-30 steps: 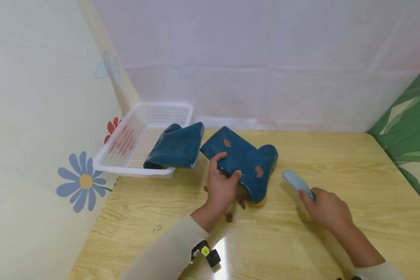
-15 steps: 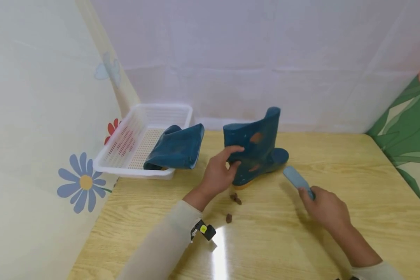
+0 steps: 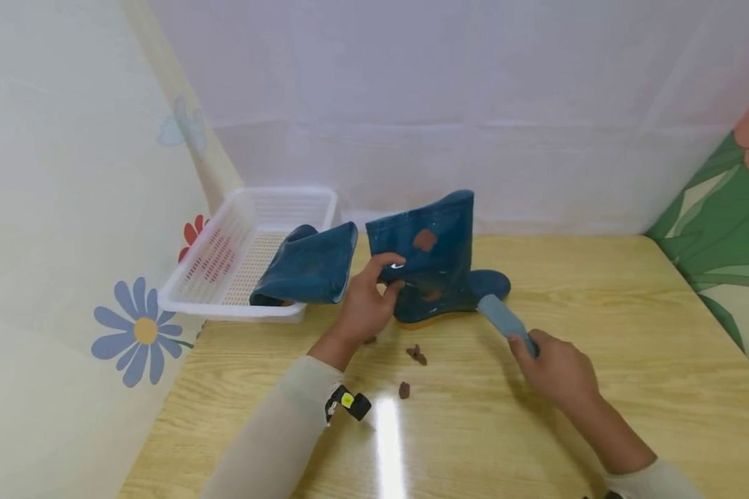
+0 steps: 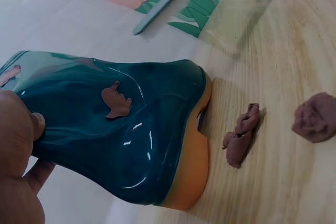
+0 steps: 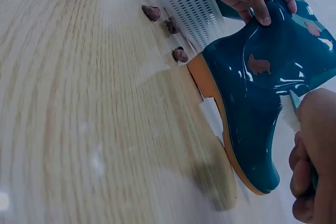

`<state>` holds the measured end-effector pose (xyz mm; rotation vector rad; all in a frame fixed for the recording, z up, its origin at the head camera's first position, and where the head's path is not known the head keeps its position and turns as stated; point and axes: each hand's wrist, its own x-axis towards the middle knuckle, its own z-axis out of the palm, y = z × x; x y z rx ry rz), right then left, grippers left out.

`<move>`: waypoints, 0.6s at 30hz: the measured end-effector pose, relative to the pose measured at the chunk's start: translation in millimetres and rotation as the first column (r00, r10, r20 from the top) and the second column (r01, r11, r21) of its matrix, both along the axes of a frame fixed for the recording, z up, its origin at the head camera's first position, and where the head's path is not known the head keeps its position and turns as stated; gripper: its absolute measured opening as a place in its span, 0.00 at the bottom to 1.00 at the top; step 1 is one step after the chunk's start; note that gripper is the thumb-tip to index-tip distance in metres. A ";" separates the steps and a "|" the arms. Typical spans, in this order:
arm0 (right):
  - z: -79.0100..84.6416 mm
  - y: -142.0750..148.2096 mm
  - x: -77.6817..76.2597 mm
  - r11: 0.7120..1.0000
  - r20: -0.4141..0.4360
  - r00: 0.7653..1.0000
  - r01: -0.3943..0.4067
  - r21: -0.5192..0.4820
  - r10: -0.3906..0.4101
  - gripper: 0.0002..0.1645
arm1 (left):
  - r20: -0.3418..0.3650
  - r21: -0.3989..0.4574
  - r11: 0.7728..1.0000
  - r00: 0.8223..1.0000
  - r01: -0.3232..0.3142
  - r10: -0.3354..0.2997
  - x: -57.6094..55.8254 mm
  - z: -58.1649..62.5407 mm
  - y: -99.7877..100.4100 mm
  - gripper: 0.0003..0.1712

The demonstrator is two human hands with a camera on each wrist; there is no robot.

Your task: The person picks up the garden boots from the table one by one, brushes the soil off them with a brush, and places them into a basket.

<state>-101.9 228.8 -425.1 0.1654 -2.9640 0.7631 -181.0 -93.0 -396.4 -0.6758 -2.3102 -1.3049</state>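
Observation:
My left hand (image 3: 363, 305) grips the shaft of a dark teal rain boot (image 3: 452, 249), thumb on the near side. The boot stands roughly upright, toe to the right; its orange sole (image 4: 186, 174) shows in the left wrist view. Brown clay-like patches (image 4: 116, 100) stick to its side. My right hand (image 3: 564, 367) holds a grey-blue brush (image 3: 501, 315) by its handle. In the right wrist view the brush's white bristles (image 5: 289, 113) are at the front of the boot's ankle; whether they touch is hard to tell.
A white plastic basket (image 3: 227, 310) stands at the back left, with a second teal boot (image 3: 312, 263) lying in it, its shaft over the rim. Several brown clumps (image 3: 416, 355) lie on the wooden table (image 3: 487, 430) before the boot. A white sheet (image 3: 399, 166) hangs behind.
The boot, first tilted over on its side, has been turned upright and shifted slightly left by my left hand. My right hand has brought the brush leftward to the boot.

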 end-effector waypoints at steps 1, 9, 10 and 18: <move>0.6 -2.1 -0.3 1.000 -0.006 1.000 -0.004 -0.004 0.004 0.30 | -0.005 -0.004 1.000 1.000 -0.009 0.009 0.2 -0.6 0.3 0.22; 3.9 -24.9 -4.6 0.997 -0.086 0.996 -0.044 -0.058 0.039 0.27 | -0.037 -0.023 0.999 0.999 -0.038 0.038 3.6 -1.5 1.1 0.21; 3.7 -28.6 -6.1 0.997 -0.096 0.994 -0.053 -0.059 0.047 0.27 | -0.038 -0.020 0.999 0.999 -0.040 0.039 3.8 -1.6 1.1 0.21; -1.1 -51.4 -15.2 0.996 -0.083 0.994 -0.072 -0.060 0.067 0.27 | -0.037 -0.023 0.999 0.998 -0.045 0.044 5.8 -4.1 2.2 0.21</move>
